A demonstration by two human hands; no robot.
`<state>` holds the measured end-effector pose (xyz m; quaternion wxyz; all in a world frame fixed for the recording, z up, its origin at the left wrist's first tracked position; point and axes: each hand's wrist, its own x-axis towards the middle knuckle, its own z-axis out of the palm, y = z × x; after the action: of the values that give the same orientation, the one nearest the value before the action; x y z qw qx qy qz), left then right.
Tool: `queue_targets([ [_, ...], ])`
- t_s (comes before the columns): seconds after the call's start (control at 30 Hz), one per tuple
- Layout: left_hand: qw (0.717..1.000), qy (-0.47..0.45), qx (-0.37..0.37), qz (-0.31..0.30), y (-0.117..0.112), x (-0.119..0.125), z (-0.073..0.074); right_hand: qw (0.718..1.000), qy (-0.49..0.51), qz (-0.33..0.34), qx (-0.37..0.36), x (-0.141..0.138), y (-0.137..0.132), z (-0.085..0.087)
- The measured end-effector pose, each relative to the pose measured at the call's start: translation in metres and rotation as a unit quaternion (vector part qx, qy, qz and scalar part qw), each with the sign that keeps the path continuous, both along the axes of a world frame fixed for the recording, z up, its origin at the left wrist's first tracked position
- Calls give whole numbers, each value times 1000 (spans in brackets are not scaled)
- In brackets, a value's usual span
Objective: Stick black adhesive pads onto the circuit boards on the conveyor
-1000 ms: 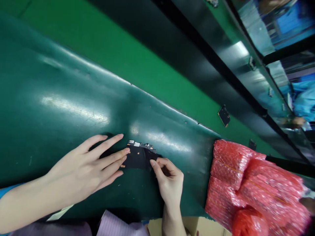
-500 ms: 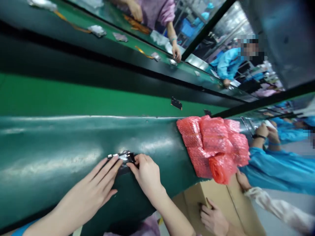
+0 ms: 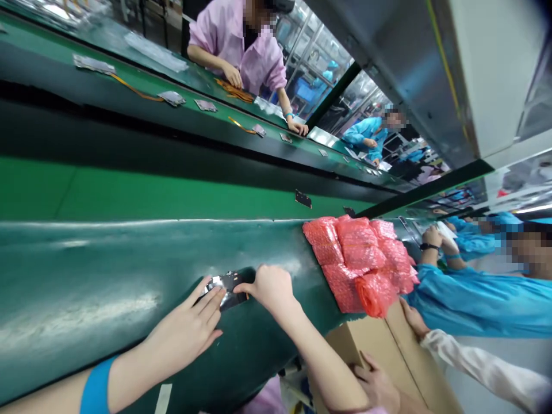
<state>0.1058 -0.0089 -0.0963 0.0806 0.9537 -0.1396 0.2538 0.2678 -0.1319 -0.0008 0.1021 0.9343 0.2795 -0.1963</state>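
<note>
A small dark flat part (image 3: 228, 287) with shiny metal along its far edge lies on the dark green bench surface (image 3: 107, 270). My left hand (image 3: 190, 328) rests with fingers stretched out, fingertips pressing on the part's left side. My right hand (image 3: 269, 287) is curled, pinching the part's right edge between thumb and fingers.
A stack of red bubble-wrap packs (image 3: 362, 261) lies right of my hands. Below it another person's hands (image 3: 379, 385) hold a cardboard box (image 3: 383, 356). A brighter green conveyor belt (image 3: 172, 192) carries a small dark part (image 3: 303, 199). Workers in pink and blue sit beyond.
The view has swung up and right, bringing in the far workers and the box. My right hand moved from the part's near corner to its right edge. The left hand stays on the part.
</note>
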Motion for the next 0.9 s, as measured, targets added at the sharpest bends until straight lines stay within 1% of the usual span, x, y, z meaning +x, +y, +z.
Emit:
queue_targets([
  [0.03, 1000, 2, 0, 0, 0, 0, -1, 1000, -10, -7, -1, 0, -6, -1],
  [0.07, 1000, 4, -4, 2, 1, 0, -1, 999, -26, -12, 14, -2, -13, -3],
  [0.1, 1000, 6, -9, 4, 1, 0, -1, 998, -48, -6, 47, -7, -21, -8],
  [0.13, 1000, 7, -18, 6, 2, 0, 0, 993, -72, 15, 95, -14, -29, -16],
  [0.17, 1000, 6, -30, 8, 2, 0, 1, 980, -98, 60, 160, -23, -37, -25],
  [0.2, 999, 6, -40, 7, 3, 0, 3, 960, -112, 134, 217, -33, -44, -37],
  [0.23, 999, 6, -47, 4, 4, 0, 5, 938, -106, 216, 250, -43, -49, -49],
  [0.27, 999, 5, -52, 2, 5, 1, 7, 919, -91, 278, 263, -53, -53, -61],
  [0.3, 999, 7, -53, -1, 6, 1, 10, 909, -73, 312, 265, -60, -56, -72],
  [0.33, 999, 10, -52, -4, 7, 1, 12, 906, -53, 330, 260, -64, -58, -81],
  [0.37, 999, 16, -49, -7, 8, 1, 13, 908, -36, 331, 254, -65, -60, -87],
  [0.43, 998, 30, -51, -8, 10, 0, 14, 916, -18, 317, 244, -58, -64, -92],
  [0.5, 997, 45, -54, -13, 11, -2, 12, 927, -37, 289, 237, -42, -72, -88],
  [0.57, 996, 63, -54, -21, 13, -4, 8, 937, -86, 248, 230, -29, -81, -81],
  [0.6, 996, 73, -52, -25, 14, -5, 6, 938, -105, 238, 229, -26, -85, -78],
  [0.63, 995, 85, -51, -27, 15, -5, 6, 935, -110, 245, 232, -27, -88, -77],
  [0.67, 994, 97, -54, -26, 16, -6, 7, 928, -100, 269, 238, -31, -89, -78],
  [0.73, 990, 116, -66, -36, 17, -8, 13, 904, -58, 339, 254, -43, -88, -88],
  [0.8, 988, 127, -79, -47, 22, -12, 24, 882, -31, 390, 262, -45, -85, -103],
  [0.83, 987, 130, -81, -44, 28, -15, 31, 880, -34, 394, 265, -36, -82, -111],
  [0.87, 987, 140, -79, -20, 37, -21, 37, 884, -41, 383, 264, -20, -74, -117],
  [0.9, 985, 156, -74, 30, 49, -30, 44, 893, -49, 361, 263, 3, -62, -120],
])
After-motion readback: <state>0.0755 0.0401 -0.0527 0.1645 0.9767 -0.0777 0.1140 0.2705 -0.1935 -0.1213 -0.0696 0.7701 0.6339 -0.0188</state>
